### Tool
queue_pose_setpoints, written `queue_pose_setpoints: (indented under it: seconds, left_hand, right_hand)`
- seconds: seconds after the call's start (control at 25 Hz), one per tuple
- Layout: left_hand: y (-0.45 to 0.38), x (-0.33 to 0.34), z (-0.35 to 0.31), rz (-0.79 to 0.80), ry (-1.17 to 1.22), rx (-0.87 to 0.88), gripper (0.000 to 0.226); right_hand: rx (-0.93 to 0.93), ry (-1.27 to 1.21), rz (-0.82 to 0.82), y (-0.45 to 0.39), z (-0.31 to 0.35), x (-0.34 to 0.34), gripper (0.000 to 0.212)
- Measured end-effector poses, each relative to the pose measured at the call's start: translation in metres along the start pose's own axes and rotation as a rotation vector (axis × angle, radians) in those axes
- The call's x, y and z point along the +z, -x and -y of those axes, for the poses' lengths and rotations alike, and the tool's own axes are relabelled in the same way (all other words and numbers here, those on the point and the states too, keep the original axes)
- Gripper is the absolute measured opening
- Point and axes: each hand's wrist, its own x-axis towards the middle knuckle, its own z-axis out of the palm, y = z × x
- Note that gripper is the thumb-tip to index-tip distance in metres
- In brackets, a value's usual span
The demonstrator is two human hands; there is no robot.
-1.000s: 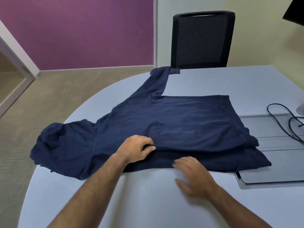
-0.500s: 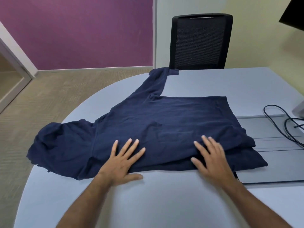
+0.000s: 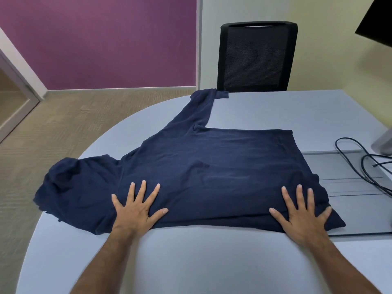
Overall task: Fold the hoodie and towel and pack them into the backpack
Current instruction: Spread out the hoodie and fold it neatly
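Far left on the tabletop [image 3: 191,262]: the hood [image 3: 70,187] of the navy hoodie [image 3: 212,175], bunched and slack at the rounded edge. Next, the left hand [image 3: 135,211], fingers straight and fanned, palm flat on the near folded edge by the shoulder; nothing pinched, no grip taken. Across the middle, the body of the hoodie, doubled on itself along the near side, its long axis lying left to right from hood to hem. Behind it, one sleeve [image 3: 197,113] unfolded, stretched away toward the far edge by the black chair [image 3: 256,58]. Then the right hand [image 3: 301,217], likewise spread and flat, pressing the near edge beside the hem corner. Far right: a grey panel [image 3: 350,200] set in the tabletop and loose black cables [image 3: 356,164], just beside the hem.

Probably a smoothing of the near fold, with the far sleeve the next part to bring in. Lies straight ahead and well beyond both palms, somewhat nearer the left hand, so a forward reach over the body. No towel or backpack in view.
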Motion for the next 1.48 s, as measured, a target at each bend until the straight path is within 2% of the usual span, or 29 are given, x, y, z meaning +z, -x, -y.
queue_pose_setpoints:
  seconds: [0.8, 0.96, 1.16, 1.48]
  left_hand:
    - [0.154, 0.028, 0.006, 0.025, 0.002, 0.04, 0.081]
    - [0.188, 0.031, 0.0, 0.054, -0.016, 0.038, 0.084]
    - [0.223, 0.041, -0.005, 0.017, 0.007, 0.018, 0.08]
    - [0.243, 0.042, -0.012, 0.048, 0.046, 0.003, 0.082]
  right_hand:
    - [0.032, -0.007, 0.067, 0.161, -0.036, 0.04, 0.091]
    - [0.017, -0.008, 0.066, 0.183, -0.047, 0.047, 0.09]
    - [0.004, -0.018, 0.071, 0.212, -0.06, 0.055, 0.087]
    - [0.007, -0.007, 0.053, 0.227, -0.069, 0.058, 0.089]
